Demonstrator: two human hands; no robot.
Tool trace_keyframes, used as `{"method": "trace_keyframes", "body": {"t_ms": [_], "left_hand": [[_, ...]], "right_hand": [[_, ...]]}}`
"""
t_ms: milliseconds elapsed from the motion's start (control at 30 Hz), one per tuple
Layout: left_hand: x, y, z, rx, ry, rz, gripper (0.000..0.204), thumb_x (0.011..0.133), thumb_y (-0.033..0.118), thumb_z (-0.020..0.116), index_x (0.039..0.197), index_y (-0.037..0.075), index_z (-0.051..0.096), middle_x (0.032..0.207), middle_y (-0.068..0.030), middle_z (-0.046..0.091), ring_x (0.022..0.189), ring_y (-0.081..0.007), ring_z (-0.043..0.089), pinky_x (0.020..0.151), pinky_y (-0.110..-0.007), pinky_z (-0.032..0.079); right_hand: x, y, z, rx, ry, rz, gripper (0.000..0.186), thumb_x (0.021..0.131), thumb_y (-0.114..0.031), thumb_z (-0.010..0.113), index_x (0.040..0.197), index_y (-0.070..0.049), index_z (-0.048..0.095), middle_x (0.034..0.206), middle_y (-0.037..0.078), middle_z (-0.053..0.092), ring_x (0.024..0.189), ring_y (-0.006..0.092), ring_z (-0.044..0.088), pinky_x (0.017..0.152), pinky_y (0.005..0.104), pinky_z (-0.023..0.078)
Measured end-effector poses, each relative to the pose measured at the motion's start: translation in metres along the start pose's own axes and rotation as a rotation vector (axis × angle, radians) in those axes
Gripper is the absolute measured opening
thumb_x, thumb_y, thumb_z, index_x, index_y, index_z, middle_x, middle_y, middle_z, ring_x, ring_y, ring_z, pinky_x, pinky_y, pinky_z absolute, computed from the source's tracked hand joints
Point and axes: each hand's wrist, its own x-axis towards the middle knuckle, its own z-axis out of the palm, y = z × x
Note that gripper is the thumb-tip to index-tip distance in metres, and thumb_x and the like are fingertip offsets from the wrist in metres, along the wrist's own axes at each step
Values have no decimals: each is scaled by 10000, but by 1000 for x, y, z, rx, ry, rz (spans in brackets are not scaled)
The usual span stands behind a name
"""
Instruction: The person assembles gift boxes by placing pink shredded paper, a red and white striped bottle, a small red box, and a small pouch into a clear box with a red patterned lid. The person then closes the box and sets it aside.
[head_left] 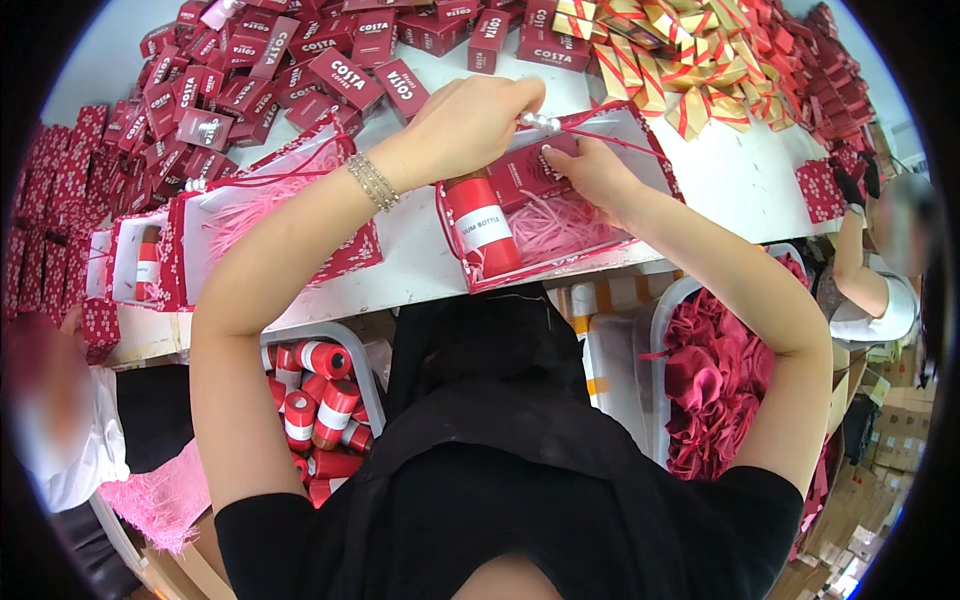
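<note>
In front of me on the white table, a red flowered gift box (590, 264) stands open. Inside it lie a red bottle with a white label (482, 228) and pink shredded paper (560, 222). My right hand (600, 180) reaches into the box, its fingers closed on a small dark red carton (525, 172). Above the box's far side, my left hand (475, 120) is curled closed at the white beads (541, 122) of a red cord (615, 140). The tips of its fingers are partly hidden.
More open gift boxes (180, 260) stand to the left. Dark red cartons (345, 78) and gold packets with red ribbon (690, 60) are heaped behind. Below the table edge are tubs of red bottles (335, 405) and crimson fabric (715, 370). People work at both sides.
</note>
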Motion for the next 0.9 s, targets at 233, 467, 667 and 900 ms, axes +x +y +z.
{"method": "trace_keyframes", "body": {"t_ms": [233, 467, 667, 900], "left_hand": [[-2, -1, -1, 2, -105, -174, 200, 859, 63, 473, 974, 56, 636, 854, -197, 649, 809, -383, 629, 699, -460, 484], [-7, -1, -6, -63, -106, -270, 230, 862, 15, 462, 1042, 58, 599, 895, -197, 648, 833, -378, 628, 722, -438, 484], [-2, 6, 3, 5, -234, 25, 404, 808, -24, 510, 1163, 134, 621, 1277, -158, 532, 1145, -335, 543, 914, -409, 470], [9, 23, 18, 361, -374, 212, 406, 829, 139, 610, 1225, 229, 628, 1510, -161, 298, 1318, -380, 416, 989, -427, 458]], "right_hand": [[-35, -18, -12, -944, 161, -633, 277, 846, -211, 623, 758, 51, 635, 805, 233, 659, 777, 396, 656, 712, 469, 522], [-75, -79, -89, -597, 85, -525, 216, 879, -74, 586, 1053, 9, 683, 898, 71, 720, 724, 104, 682, 629, 275, 539], [115, 65, -228, -1335, 622, -704, 459, 791, -348, 700, 1196, -141, 639, 1264, 268, 546, 1321, 436, 360, 1019, 467, 411], [70, 60, -233, -24, 364, -437, 336, 895, -347, 605, 1095, -78, 591, 1096, 132, 647, 978, 281, 662, 703, 443, 589]]}}
